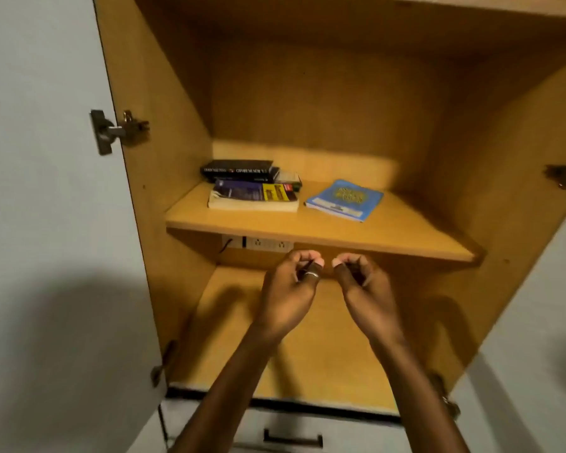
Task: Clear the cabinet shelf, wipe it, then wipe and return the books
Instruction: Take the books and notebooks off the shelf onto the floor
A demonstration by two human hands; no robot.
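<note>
The open wooden cabinet has a middle shelf (389, 230) with books on it. At its left lies a thick paperback with a purple and yellow cover (254, 197). Behind that lies a black book (237, 170) on top of other books. A thin blue booklet (345, 199) lies flat near the shelf's middle. My left hand (294, 282), with a ring on the thumb, and my right hand (363, 282) hover side by side just below the shelf's front edge. Both have curled fingers and hold nothing. Neither touches a book.
Both cabinet doors stand open, the left door (46, 191) and the right door (536, 322). A white power strip (265, 244) with a black cable sits under the shelf at the back. The lower shelf (307, 354) lies beneath my arms. A drawer handle (293, 438) is below.
</note>
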